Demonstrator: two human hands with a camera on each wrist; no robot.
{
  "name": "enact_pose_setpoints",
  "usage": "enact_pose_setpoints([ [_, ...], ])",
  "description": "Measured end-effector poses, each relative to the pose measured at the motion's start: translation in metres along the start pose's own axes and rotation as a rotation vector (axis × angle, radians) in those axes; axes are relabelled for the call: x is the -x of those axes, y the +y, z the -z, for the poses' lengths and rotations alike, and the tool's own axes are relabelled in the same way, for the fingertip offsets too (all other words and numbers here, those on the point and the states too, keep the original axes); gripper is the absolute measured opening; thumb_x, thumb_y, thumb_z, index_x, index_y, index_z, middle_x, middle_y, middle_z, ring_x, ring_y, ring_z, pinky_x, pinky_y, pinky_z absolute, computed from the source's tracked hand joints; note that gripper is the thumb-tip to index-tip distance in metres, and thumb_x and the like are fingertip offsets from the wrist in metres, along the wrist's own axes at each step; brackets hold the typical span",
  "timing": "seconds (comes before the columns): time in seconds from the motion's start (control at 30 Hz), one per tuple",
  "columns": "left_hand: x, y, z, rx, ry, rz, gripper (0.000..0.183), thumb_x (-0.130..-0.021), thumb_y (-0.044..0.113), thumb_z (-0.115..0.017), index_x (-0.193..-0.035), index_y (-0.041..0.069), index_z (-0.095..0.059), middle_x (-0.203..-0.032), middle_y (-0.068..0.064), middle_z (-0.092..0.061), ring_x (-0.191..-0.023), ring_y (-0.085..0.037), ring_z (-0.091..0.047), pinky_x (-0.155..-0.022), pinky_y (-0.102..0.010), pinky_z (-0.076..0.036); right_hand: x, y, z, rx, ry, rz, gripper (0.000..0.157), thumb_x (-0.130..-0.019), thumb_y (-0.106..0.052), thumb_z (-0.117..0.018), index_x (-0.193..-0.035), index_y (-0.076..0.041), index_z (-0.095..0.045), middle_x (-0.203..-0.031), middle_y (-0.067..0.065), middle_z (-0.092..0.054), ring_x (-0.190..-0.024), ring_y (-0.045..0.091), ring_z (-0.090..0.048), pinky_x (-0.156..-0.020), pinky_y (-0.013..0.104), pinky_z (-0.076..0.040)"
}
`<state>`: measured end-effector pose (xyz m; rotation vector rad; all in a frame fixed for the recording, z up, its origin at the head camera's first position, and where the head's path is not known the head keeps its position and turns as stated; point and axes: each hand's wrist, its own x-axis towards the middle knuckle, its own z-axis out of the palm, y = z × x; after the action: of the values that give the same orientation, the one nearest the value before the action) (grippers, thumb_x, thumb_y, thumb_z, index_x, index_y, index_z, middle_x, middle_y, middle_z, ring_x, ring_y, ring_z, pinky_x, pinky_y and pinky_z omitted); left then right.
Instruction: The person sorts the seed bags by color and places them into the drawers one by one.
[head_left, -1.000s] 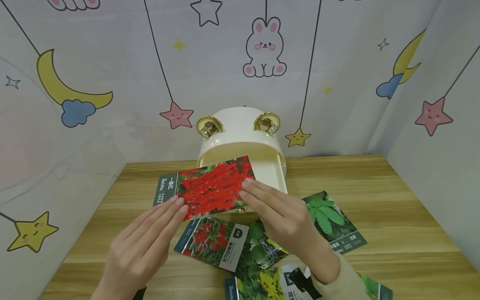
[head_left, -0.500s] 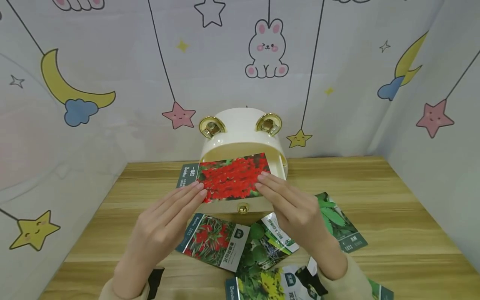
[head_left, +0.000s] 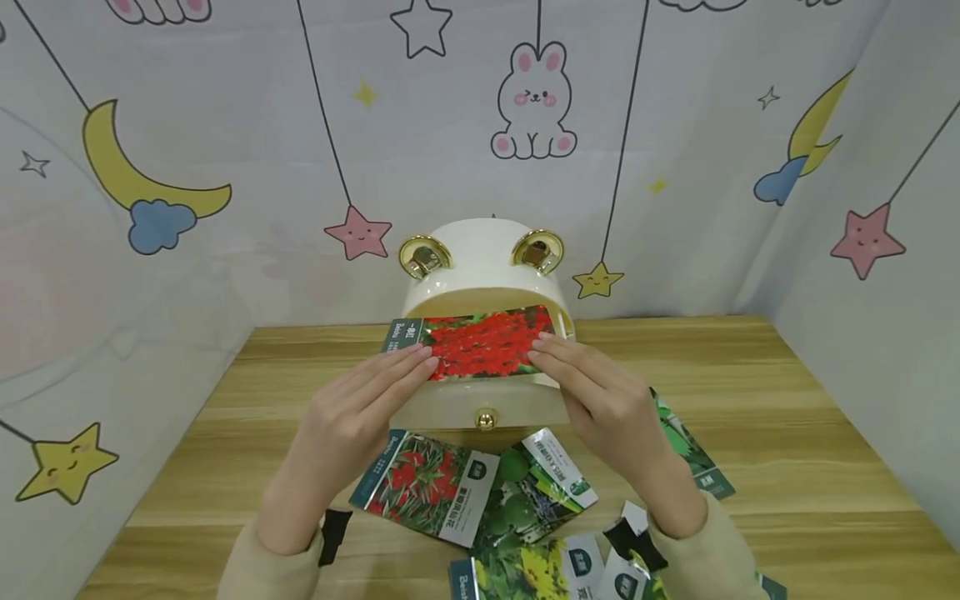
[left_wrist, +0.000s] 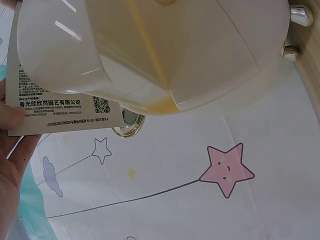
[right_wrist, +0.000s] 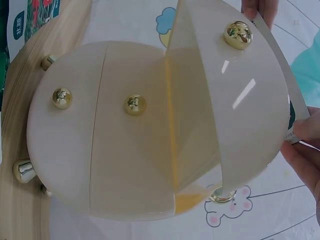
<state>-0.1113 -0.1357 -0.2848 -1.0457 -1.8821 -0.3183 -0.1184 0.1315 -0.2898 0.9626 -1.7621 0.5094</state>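
Nearest, a black strap end (head_left: 637, 546) beside the right sleeve (head_left: 712, 554) overhangs the loose packets, and a swing of that arm could drag the yellow-flower seed packet (head_left: 543, 571) along the counter (head_left: 225, 425). Beyond, the left hand (head_left: 356, 408) and right hand (head_left: 609, 402) pinch opposite ends of the red-flower seed packet (head_left: 487, 343) above the pulled-out drawer (head_left: 442, 404). Easing one grip first might tip it; lowered askew, a corner might catch the rim. A forward bump could shift the white cabinet (head_left: 483, 250).
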Motion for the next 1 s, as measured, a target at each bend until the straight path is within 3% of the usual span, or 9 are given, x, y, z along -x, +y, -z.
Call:
enact_pose_setpoints([
  [0.37,0.001,-0.011,-0.014,0.047,-0.074,0.037,0.056,-0.071,-0.023,-0.047,-0.116,0.006,-0.063,-0.113,-0.009,-0.066,-0.104,-0.023,-0.063,-0.09,-0.031,-0.051,0.01,0.012,-0.003,0.024,-0.07,-0.035,0.031,-0.094,-0.004,-0.039,-0.102,-0.004,-0.069,-0.103,0.01,-0.07,-0.092,0.022,-0.067,-0.072,0.031,-0.056],
  [0.67,0.002,-0.014,-0.02,0.049,-0.146,0.053,0.059,-0.07,-0.022,-0.055,-0.119,0.008,-0.061,-0.118,-0.007,-0.064,-0.109,-0.021,-0.061,-0.091,-0.034,-0.05,0.015,0.018,-0.002,0.01,-0.115,-0.069,0.031,-0.097,-0.014,-0.04,-0.103,-0.004,-0.068,-0.105,0.01,-0.069,-0.094,0.021,-0.067,-0.079,0.03,-0.055],
  [1.0,0.001,-0.02,-0.023,0.122,-0.246,0.078,0.057,-0.069,-0.022,-0.057,-0.117,0.008,-0.062,-0.117,-0.007,-0.065,-0.108,-0.02,-0.061,-0.088,-0.032,-0.052,0.022,0.027,-0.007,-0.001,-0.155,-0.068,0.03,-0.097,-0.015,-0.041,-0.104,-0.003,-0.068,-0.105,0.011,-0.069,-0.093,0.022,-0.067,-0.074,0.029,-0.055],
])
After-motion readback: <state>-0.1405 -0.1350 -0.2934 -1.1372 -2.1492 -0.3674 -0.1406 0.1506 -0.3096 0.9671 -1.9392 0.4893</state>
